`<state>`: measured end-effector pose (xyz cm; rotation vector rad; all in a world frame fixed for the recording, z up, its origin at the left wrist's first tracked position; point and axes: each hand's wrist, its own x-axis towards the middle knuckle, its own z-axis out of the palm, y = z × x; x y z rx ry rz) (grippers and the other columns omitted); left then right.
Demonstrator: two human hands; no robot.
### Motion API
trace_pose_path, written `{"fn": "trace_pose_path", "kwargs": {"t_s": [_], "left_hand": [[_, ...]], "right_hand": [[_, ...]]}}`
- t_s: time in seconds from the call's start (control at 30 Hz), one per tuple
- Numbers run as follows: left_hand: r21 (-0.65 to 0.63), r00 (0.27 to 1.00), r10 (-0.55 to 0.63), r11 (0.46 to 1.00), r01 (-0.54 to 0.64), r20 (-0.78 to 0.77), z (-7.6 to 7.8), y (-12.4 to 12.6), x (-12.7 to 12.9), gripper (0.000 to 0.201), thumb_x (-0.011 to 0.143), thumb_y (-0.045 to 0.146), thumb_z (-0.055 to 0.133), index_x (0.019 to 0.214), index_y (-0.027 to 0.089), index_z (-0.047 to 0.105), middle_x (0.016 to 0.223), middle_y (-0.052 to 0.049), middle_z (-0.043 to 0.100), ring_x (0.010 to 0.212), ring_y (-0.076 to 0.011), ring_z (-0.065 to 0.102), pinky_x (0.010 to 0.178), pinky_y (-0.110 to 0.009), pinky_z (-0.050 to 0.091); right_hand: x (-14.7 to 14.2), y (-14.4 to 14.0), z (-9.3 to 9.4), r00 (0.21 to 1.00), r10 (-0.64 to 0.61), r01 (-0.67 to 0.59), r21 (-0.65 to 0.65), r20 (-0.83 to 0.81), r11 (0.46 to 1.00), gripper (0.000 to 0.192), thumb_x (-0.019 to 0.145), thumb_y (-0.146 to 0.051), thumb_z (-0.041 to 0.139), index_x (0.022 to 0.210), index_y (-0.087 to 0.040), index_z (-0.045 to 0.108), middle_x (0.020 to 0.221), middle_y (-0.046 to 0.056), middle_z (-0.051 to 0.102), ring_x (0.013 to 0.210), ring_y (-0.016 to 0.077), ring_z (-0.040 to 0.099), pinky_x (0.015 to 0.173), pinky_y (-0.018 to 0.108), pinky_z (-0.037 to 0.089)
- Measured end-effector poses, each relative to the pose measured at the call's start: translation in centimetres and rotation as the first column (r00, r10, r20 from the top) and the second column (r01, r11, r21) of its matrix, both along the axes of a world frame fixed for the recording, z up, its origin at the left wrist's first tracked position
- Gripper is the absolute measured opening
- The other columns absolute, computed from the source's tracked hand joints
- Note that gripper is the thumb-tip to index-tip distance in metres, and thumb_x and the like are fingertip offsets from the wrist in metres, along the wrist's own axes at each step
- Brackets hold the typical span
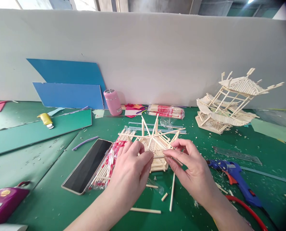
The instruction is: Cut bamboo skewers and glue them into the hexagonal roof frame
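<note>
Two bare hands work at the centre of the green counter (49,199). Left hand (130,168) has its grip pinched on the near left edge of a small woven stick frame (156,150); right hand (191,166) pinches the frame's near right edge, fingertips almost meeting the left ones. Frame rests on the counter, with long sticks fanning up and outward from it.

At 9 o'clock of the frame, touching the left hand's side: a clear packet of red-printed sticks (106,163), and just beyond it a dark phone (87,166) lying flat. At 12 o'clock, near the white wall: a second stick packet (167,111) and a pink cylinder (112,102). At 2 o'clock, well apart: a finished stick pavilion model (229,102), tilted. At 4 o'clock, near the right wrist: a blue glue gun (234,176). Loose sticks (172,192) lie at 6 o'clock. Blue sheets (68,86) lean at 10 o'clock.
</note>
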<state>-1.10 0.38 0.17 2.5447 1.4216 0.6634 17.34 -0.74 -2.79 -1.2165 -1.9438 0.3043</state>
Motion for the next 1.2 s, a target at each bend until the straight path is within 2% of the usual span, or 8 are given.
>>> {"fn": "trace_pose_path", "kwargs": {"t_s": [0.37,0.63,0.7,0.77,0.9,1.0,1.1,1.2], "left_hand": [[-0.026,1.0,0.025,0.999,-0.025,0.009,0.2,0.0,0.2,0.02,0.084,0.017,0.045,0.08,0.018,0.064,0.082,-0.007,0.049,0.076,-0.0221,0.042,0.069,-0.039,0.037],[-0.008,0.997,0.012,1.0,-0.013,-0.081,0.8,0.1,0.7,0.026,0.085,0.017,0.044,0.071,0.02,0.066,0.078,-0.006,0.051,0.076,-0.0228,0.041,0.063,-0.035,0.032],[-0.004,0.996,0.0,1.0,0.0,-0.084,0.9,0.2,0.7,0.027,0.086,0.019,0.044,0.07,0.019,0.066,0.076,-0.006,0.051,0.076,-0.0226,0.041,0.063,-0.035,0.032],[0.004,0.996,-0.012,1.0,0.012,-0.086,1.0,0.4,0.7,0.028,0.087,0.019,0.043,0.068,0.018,0.065,0.075,-0.006,0.052,0.075,-0.0223,0.041,0.063,-0.036,0.031],[0.005,0.996,-0.029,1.0,0.029,-0.085,1.0,0.6,0.8,0.03,0.087,0.019,0.044,0.063,0.018,0.062,0.072,-0.005,0.052,0.074,-0.0219,0.04,0.063,-0.035,0.03],[0.017,0.997,-0.042,0.999,0.043,-0.07,0.7,0.6,0.8,0.03,0.087,0.02,0.044,0.063,0.018,0.062,0.072,-0.005,0.053,0.074,-0.0221,0.041,0.064,-0.036,0.031],[0.035,0.999,-0.039,0.999,0.04,-0.033,0.5,0.5,0.7,0.027,0.086,0.02,0.045,0.066,0.018,0.062,0.072,-0.005,0.054,0.075,-0.0227,0.041,0.064,-0.037,0.031],[0.081,0.998,-0.025,0.997,0.021,0.05,0.5,0.3,0.6,0.021,0.085,0.018,0.047,0.072,0.018,0.062,0.071,-0.004,0.055,0.074,-0.0217,0.042,0.065,-0.037,0.033]], "right_hand": [[-0.3,0.0,-0.1,1.0,-0.001,0.001,0.003,0.003,1.0,0.017,0.085,-0.014,0.051,0.096,-0.019,0.063,0.103,0.006,0.045,0.087,0.0156,0.05,0.073,0.032,0.046],[-0.2,-0.1,0.1,1.0,-0.01,0.01,-0.002,-0.019,1.0,0.019,0.086,-0.017,0.051,0.101,-0.021,0.062,0.104,0.006,0.046,0.09,0.0156,0.051,0.075,0.031,0.046],[0.6,-0.3,0.5,0.997,-0.057,0.057,0.013,-0.053,0.998,0.022,0.086,-0.018,0.051,0.106,-0.021,0.06,0.104,0.005,0.048,0.093,0.0155,0.051,0.078,0.03,0.045],[2.0,-0.7,0.6,0.983,-0.164,0.167,0.025,-0.081,0.986,0.023,0.086,-0.022,0.051,0.107,-0.022,0.059,0.103,0.004,0.05,0.09,0.0144,0.052,0.077,0.028,0.045],[6.6,-2.2,-0.8,0.901,-0.432,0.43,-0.056,-0.032,0.901,0.021,0.085,-0.034,0.051,0.101,-0.024,0.059,0.096,0.002,0.057,0.077,0.014,0.055,0.068,0.027,0.045],[10.5,-4.3,-2.6,0.79,-0.606,0.609,-0.221,0.089,0.762,0.029,0.082,-0.043,0.05,0.104,-0.026,0.057,0.09,0.003,0.061,0.076,0.0173,0.059,0.067,0.029,0.048],[13.8,-6.5,-4.1,0.73,-0.624,0.682,-0.351,0.278,0.642,0.034,0.08,-0.048,0.047,0.104,-0.024,0.054,0.093,0.007,0.061,0.076,0.0222,0.062,0.061,0.032,0.05],[16.2,-8.3,-5.4,0.663,-0.631,0.746,-0.291,0.403,0.599,0.032,0.08,-0.046,0.046,0.1,-0.022,0.053,0.098,0.012,0.059,0.081,0.0264,0.061,0.061,0.036,0.05]]}}
